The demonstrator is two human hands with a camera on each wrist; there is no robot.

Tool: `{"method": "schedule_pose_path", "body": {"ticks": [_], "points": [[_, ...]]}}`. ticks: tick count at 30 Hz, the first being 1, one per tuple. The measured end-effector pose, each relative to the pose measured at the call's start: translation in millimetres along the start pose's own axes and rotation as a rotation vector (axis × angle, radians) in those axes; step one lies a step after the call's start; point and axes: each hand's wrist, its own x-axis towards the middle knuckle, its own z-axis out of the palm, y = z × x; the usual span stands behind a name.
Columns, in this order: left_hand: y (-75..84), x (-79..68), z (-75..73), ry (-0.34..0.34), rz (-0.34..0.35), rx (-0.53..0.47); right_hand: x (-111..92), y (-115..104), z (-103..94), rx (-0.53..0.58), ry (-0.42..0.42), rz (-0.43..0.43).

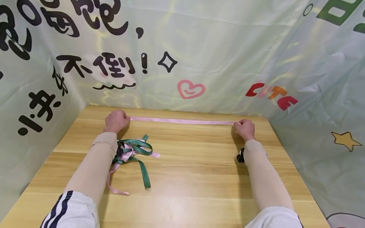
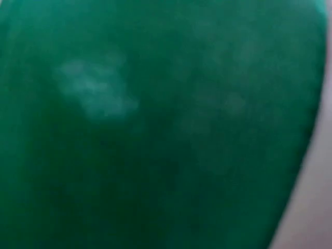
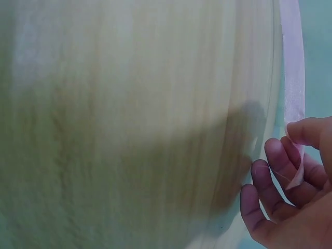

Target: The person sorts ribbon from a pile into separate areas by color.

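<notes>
The left hand (image 1: 116, 121) and right hand (image 1: 245, 129) are pinching opposite ends of a pink ribbon (image 1: 182, 121), stretching it straight between their fingers. Straightening it seems to be the step in hand; the next move is probably calling for a firm pinch at both ends. Nearer the person than the left fingers, a green-and-pink ribbon tangle (image 1: 127, 155) is lying on the bench (image 1: 194, 171). The right wrist view is showing the ribbon's short tail curling past the right fingers, hidden from the head view; the left wrist view is showing mostly blurred green.
</notes>
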Motion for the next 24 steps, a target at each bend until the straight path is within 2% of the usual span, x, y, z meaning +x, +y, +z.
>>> {"method": "schedule_pose_path", "body": {"ticks": [4, 9, 19, 22, 24], "points": [[0.2, -1.6, 0.8, -0.006, -0.009, -0.004, -1.0, -0.5, 1.6, 0.033, -0.013, 0.018], [-2.7, -3.5, -4.4, -0.010, -0.010, -0.003, -2.3, 1.1, -3.6, 0.045, 0.001, -0.017], [-25.1, -14.1, -39.6, 0.020, -0.020, 0.045, -11.2, 7.4, -26.8, 0.030, 0.083, -0.008], [-25.9, -20.4, -49.1, 0.014, 0.012, 0.053, -16.7, 5.9, -29.0, 0.039, 0.112, -0.014], [-23.8, -25.9, -54.5, -0.012, 0.056, 0.067, -21.2, 1.6, -27.1, 0.040, 0.122, -0.048]]}}
